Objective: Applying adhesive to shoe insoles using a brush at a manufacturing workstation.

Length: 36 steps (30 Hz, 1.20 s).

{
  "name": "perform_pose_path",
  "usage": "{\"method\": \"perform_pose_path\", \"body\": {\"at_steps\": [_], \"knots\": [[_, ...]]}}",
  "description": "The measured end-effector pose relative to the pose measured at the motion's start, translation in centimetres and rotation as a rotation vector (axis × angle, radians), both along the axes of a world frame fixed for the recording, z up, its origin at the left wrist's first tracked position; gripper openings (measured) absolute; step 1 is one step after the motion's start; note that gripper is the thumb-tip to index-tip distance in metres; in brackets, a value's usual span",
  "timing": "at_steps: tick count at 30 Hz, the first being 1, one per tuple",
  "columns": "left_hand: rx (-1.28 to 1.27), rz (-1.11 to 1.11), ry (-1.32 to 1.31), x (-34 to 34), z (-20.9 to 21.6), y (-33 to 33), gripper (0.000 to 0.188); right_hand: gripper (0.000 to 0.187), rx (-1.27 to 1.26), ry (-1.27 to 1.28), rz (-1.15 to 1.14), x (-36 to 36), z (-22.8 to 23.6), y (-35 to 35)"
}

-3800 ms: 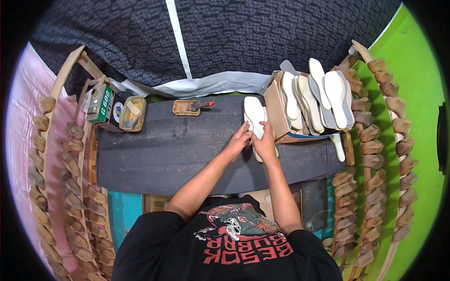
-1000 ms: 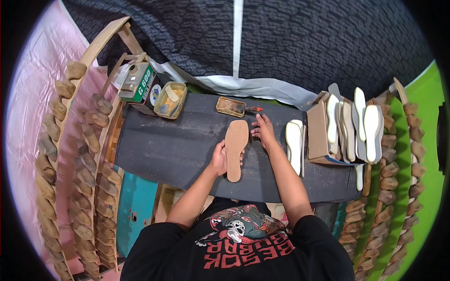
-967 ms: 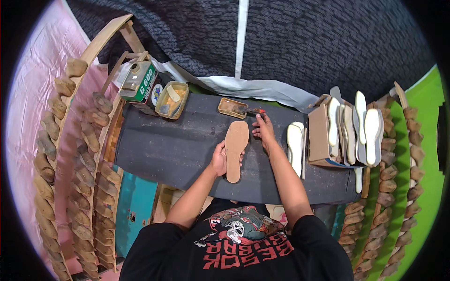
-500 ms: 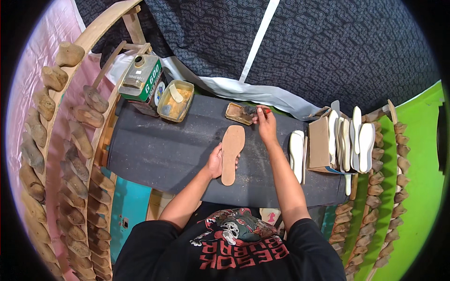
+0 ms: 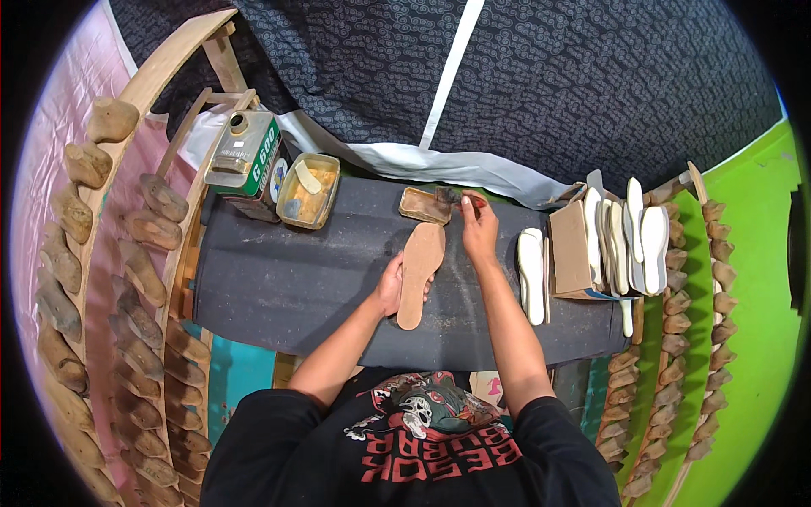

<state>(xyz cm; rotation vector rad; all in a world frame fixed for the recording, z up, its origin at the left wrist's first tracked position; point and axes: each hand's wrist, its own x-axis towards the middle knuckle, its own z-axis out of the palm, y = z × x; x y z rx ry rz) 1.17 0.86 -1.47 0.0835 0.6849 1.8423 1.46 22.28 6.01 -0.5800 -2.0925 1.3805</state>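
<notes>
My left hand is closed around the waist of a tan insole, which stands tilted up above the table, its broad end away from me. Farther off, my right hand grips a brush with a red handle and dark bristles. Those bristles are at the right end of a small shallow tray with a brownish inside; whether they touch its rim or its inside I cannot tell. The insole's broad end lies just short of the tray.
A dark cloth covers the table. Left stand a green and white metal can and a tub with yellowish residue and a spatula. Right are white soles and a cardboard box of soles. Racks of wooden shoe lasts flank both sides.
The whole view has shifted slightly. My right hand has drawn the brush a little toward the tray's right end. The insole leans slightly more to the right at its far end.
</notes>
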Motion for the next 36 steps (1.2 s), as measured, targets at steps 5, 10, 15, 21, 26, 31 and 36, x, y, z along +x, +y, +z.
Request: {"method": "perform_pose_path", "body": {"at_steps": [5, 10, 15, 21, 26, 31, 36], "knots": [[-0.021, -0.029, 0.044, 0.4, 0.0, 0.6, 0.070, 0.027, -0.152, -0.020, 0.024, 0.6, -0.4, 1.2], [-0.040, 0.016, 0.040, 0.3, 0.1, 0.7, 0.071, 0.023, -0.082, 0.099, 0.084, 2.6, 2.1, 2.1], [-0.029, -0.021, 0.108, 0.2, 0.4, 0.9, 0.071, 0.019, 0.136, -0.010, 0.196, 5.5, 6.1, 0.1], [0.032, -0.078, 0.046, 0.9, 0.7, 1.9, 0.071, 0.017, 0.510, -0.066, 0.310, 6.2, 8.4, 0.4], [0.012, -0.037, 0.005, 1.1, 0.5, 1.8, 0.072, 0.020, 0.494, -0.204, 0.626, 9.8, 9.0, -3.9], [0.023, -0.072, -0.021, 1.1, 0.5, 1.3, 0.073, 0.016, 0.471, -0.166, 0.556, 9.8, 9.5, -3.1], [0.081, -0.096, 0.004, 1.2, 0.9, 1.4, 0.073, 0.014, 0.555, -0.062, 0.357, 8.0, 9.2, -0.4]]}}
